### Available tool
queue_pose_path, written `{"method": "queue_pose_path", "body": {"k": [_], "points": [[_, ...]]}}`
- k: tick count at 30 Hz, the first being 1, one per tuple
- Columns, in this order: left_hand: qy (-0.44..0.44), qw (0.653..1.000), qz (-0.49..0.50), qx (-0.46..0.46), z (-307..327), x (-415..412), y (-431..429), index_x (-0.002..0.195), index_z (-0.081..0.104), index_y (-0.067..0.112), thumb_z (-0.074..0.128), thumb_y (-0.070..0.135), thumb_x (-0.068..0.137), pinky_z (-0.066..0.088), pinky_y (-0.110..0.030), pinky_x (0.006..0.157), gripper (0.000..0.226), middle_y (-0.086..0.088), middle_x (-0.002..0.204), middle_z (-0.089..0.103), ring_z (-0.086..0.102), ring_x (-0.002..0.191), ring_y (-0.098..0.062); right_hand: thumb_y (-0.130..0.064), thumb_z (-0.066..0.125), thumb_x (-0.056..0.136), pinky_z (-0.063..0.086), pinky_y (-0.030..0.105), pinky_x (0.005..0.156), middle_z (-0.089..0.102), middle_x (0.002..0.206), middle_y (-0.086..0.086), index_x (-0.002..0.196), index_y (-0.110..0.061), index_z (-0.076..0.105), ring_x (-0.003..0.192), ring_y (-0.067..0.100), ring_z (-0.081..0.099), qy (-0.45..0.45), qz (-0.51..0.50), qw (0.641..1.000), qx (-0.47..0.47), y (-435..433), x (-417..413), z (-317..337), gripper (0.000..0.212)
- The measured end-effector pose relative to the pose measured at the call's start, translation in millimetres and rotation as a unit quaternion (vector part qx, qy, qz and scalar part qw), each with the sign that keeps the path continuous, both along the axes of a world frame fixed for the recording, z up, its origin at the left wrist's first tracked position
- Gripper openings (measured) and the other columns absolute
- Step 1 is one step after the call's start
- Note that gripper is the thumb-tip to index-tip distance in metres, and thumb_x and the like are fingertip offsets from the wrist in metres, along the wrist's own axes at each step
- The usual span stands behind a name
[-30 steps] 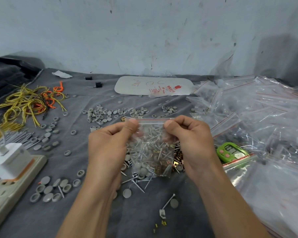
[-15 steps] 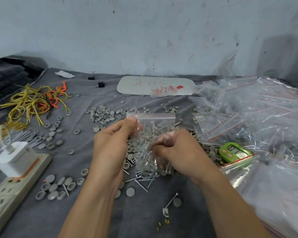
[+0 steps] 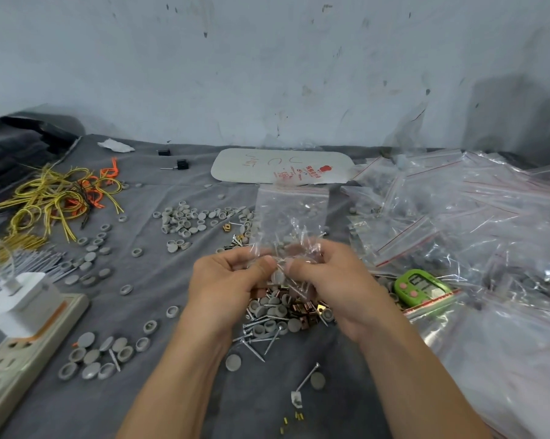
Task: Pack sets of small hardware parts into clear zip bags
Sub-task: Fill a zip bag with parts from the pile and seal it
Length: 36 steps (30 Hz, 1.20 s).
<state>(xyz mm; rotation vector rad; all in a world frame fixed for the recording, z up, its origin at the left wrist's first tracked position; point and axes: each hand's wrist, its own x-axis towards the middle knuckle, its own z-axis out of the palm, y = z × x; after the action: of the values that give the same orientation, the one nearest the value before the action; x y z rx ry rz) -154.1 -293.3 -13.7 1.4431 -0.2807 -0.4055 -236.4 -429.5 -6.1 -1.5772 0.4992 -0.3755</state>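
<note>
A clear zip bag (image 3: 291,217) with a red-lined top stands upright in the middle of the table, its lower part bunched between my hands. My left hand (image 3: 226,280) and my right hand (image 3: 333,277) both pinch the crumpled lower part of the bag, where screws and grey caps show through the plastic. Under my hands lies a heap of grey caps, screws and copper clips (image 3: 286,312) on the grey cloth (image 3: 159,312).
A large pile of filled zip bags (image 3: 476,236) covers the right side, with a green counter (image 3: 420,288) at its edge. Loose grey caps (image 3: 185,220) lie centre-left, yellow and orange wires (image 3: 58,198) far left, a power strip with charger (image 3: 17,315) at the left edge.
Both hands have slid down from the bag's top edge to its lower part. The bag's top now stands free above them, and the contents sit bunched lower down.
</note>
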Motion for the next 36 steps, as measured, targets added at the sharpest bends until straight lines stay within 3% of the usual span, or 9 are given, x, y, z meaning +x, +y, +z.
{"method": "queue_pose_path", "body": {"k": [7, 10, 15, 19, 21, 23, 26, 30, 36], "points": [[0.013, 0.995, -0.094, -0.015, 11.1, -15.7, -31.4, 0.1, 0.08, 0.011, 0.08, 0.016, 0.086, 0.055, -0.017, 0.062, 0.015, -0.008, 0.091, 0.08, 0.076, 0.076, -0.016, -0.006, 0.081, 0.084, 0.059, 0.029, 0.061, 0.078, 0.079, 0.002, 0.084, -0.018, 0.077, 0.072, 0.017, 0.075, -0.008, -0.067, 0.997, -0.048, -31.9, -22.3, 19.4, 0.013], [-0.02, 0.986, -0.168, -0.008, 31.3, -22.4, -64.8, 0.108, 0.076, 0.014, 0.088, 0.016, 0.073, 0.055, -0.015, 0.066, 0.037, -0.003, 0.095, 0.08, 0.077, 0.081, -0.013, -0.008, 0.085, 0.08, 0.06, 0.033, 0.064, 0.079, 0.082, 0.004, 0.093, -0.019, 0.079, 0.068, 0.019, 0.074, -0.003, -0.115, 0.993, -0.034, -71.0, -44.6, 33.9, 0.019], [-0.002, 0.981, -0.195, 0.008, 48.5, -41.6, -160.5, 0.102, 0.073, 0.014, 0.083, 0.003, 0.082, 0.052, -0.016, 0.059, 0.025, -0.003, 0.088, 0.078, 0.07, 0.075, -0.014, -0.006, 0.082, 0.079, 0.06, 0.029, 0.063, 0.077, 0.084, 0.009, 0.115, -0.012, 0.071, 0.065, 0.019, 0.074, -0.034, -0.281, 0.959, -0.028, -137.5, -72.8, 50.5, 0.037], [-0.113, 0.967, -0.175, 0.146, 38.5, -55.2, -204.2, 0.143, 0.053, 0.02, 0.083, 0.017, 0.084, 0.037, -0.013, 0.058, 0.066, -0.001, 0.135, 0.062, 0.053, 0.081, -0.001, -0.013, 0.069, 0.082, 0.052, 0.032, 0.091, 0.071, 0.114, -0.006, 0.13, -0.028, 0.064, 0.101, 0.019, 0.067, 0.122, -0.404, 0.851, -0.312, -164.8, -99.9, 43.7, 0.051], [-0.184, 0.956, -0.154, 0.171, 32.4, -54.3, -205.0, 0.151, 0.046, 0.024, 0.075, 0.009, 0.088, 0.04, -0.011, 0.059, 0.07, -0.001, 0.146, 0.056, 0.052, 0.081, 0.003, -0.005, 0.063, 0.085, 0.046, 0.021, 0.082, 0.07, 0.114, -0.009, 0.117, -0.035, 0.07, 0.096, 0.013, 0.065, 0.118, -0.335, 0.834, -0.422, -161.0, -100.2, 36.8, 0.044], [-0.234, 0.945, -0.14, 0.179, 27.5, -50.1, -197.6, 0.149, 0.051, 0.024, 0.069, -0.004, 0.086, 0.045, -0.013, 0.079, 0.071, 0.0, 0.146, 0.058, 0.062, 0.103, -0.004, 0.0, 0.062, 0.086, 0.05, 0.022, 0.079, 0.071, 0.112, -0.006, 0.108, -0.036, 0.075, 0.091, 0.012, 0.066, 0.17, -0.181, 0.835, -0.492, -157.4, -88.1, 26.6, 0.044], [-0.257, 0.939, -0.134, 0.186, 20.8, -43.0, -178.2, 0.14, 0.06, 0.025, 0.067, -0.005, 0.084, 0.043, -0.012, 0.084, 0.064, 0.007, 0.128, 0.066, 0.061, 0.109, -0.004, -0.009, 0.057, 0.094, 0.051, 0.037, 0.1, 0.069, 0.127, 0.001, 0.123, -0.031, 0.073, 0.114, 0.028, 0.064, 0.268, -0.029, 0.793, -0.546, -165.6, -70.7, 11.6, 0.04], [-0.296, 0.928, -0.11, 0.198, 6.0, -36.6, -146.6, 0.126, 0.068, 0.033, 0.064, 0.0, 0.087, 0.043, 0.0, 0.065, 0.052, 0.023, 0.104, 0.066, 0.059, 0.094, 0.011, -0.018, 0.056, 0.098, 0.045, 0.036, 0.108, 0.056, 0.15, -0.003, 0.142, -0.038, 0.058, 0.125, 0.029, 0.059, 0.314, -0.002, 0.778, -0.544, -204.2, -67.5, 0.7, 0.049], [-0.347, 0.915, -0.025, 0.206, -12.1, -39.2, -120.8, 0.107, 0.076, 0.036, 0.065, 0.003, 0.088, 0.039, 0.004, 0.069, 0.04, 0.031, 0.091, 0.068, 0.062, 0.086, 0.017, -0.022, 0.046, 0.102, 0.022, 0.04, 0.118, 0.026, 0.169, -0.008, 0.161, -0.035, 0.024, 0.151, 0.019, 0.031, 0.319, -0.009, 0.744, -0.587, -243.8, -53.2, -22.5, 0.064]]}}
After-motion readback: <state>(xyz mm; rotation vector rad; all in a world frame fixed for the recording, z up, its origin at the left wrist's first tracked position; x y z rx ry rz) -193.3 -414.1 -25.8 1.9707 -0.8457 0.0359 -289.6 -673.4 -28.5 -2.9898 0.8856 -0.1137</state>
